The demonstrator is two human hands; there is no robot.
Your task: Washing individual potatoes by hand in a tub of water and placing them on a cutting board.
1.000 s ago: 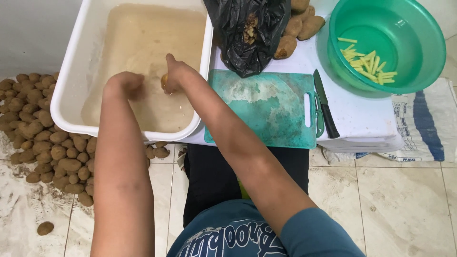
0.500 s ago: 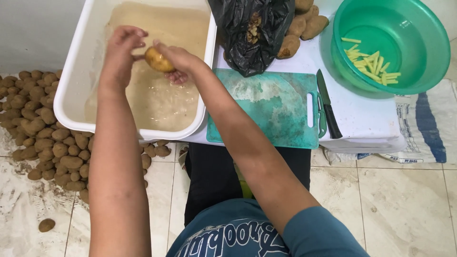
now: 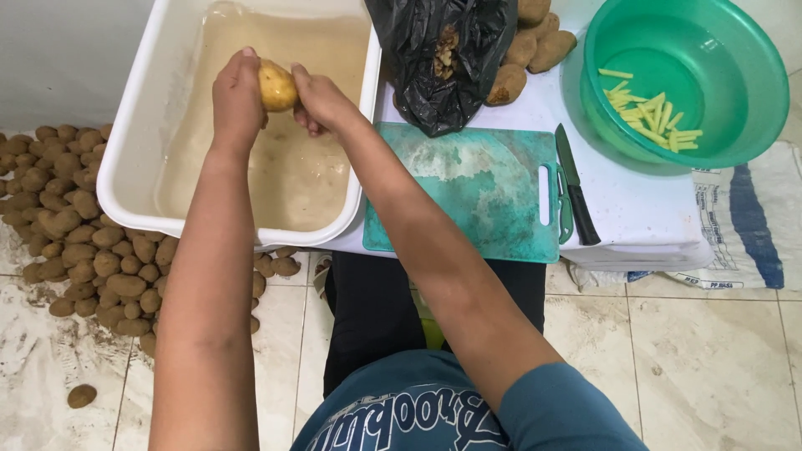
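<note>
Yellow peeled potato (image 3: 277, 86), likely wet, firm and slippery, gripped at both ends by left hand (image 3: 237, 102) and right hand (image 3: 322, 102) over a white tub (image 3: 138, 134) of murky water.

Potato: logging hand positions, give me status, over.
Left hand and right hand both grip the potato. Held above the white tub of murky water. Nothing in the way.

— Setting?
— Informal food-prep area, home or small eatery – cannot tell which. Work done low, over a pale tiled floor (image 3: 710, 367).
— Evidence?
— White plastic tub (image 3: 134, 175) of cloudy water; heap of unwashed potatoes (image 3: 79, 242) on the floor; green cutting board (image 3: 468, 192) with black-handled knife (image 3: 575, 188) beside it; green basin (image 3: 752, 125) holding cut potato sticks (image 3: 652, 113); black plastic bag (image 3: 443, 58); woven sack (image 3: 743, 225) under the low white table (image 3: 635, 209).
</note>
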